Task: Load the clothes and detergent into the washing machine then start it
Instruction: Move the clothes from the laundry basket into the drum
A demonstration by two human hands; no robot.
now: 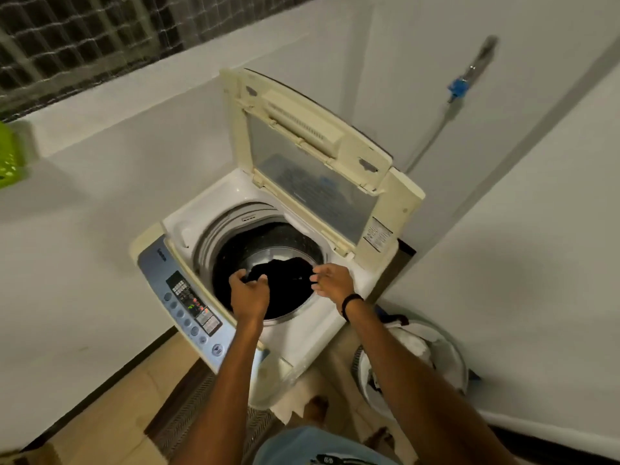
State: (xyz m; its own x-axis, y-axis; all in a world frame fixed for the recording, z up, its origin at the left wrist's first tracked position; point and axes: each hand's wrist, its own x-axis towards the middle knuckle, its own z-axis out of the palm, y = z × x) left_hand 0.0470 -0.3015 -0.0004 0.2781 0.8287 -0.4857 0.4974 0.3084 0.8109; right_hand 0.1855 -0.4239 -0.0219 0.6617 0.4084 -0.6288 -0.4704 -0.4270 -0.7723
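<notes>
A white top-loading washing machine [231, 203] stands in the corner with its lid [315, 152] raised upright. A black garment [285, 273] hangs over the open drum [268, 239]. My left hand [250, 292] grips the garment's left edge with curled fingers. Over the drum's right rim, my right hand [332, 280] has its fingers spread loosely beside the garment's right edge; whether it touches the cloth I cannot tell. The control panel [191, 303] with lit indicators runs along the machine's front left edge. No detergent is visible.
A white laundry basket [446, 350] with light clothes sits on the floor right of the machine. White walls close in on the left and right. A water tap with a blue fitting [458, 87] and hose is on the back wall. A green basket [10, 156] sits far left.
</notes>
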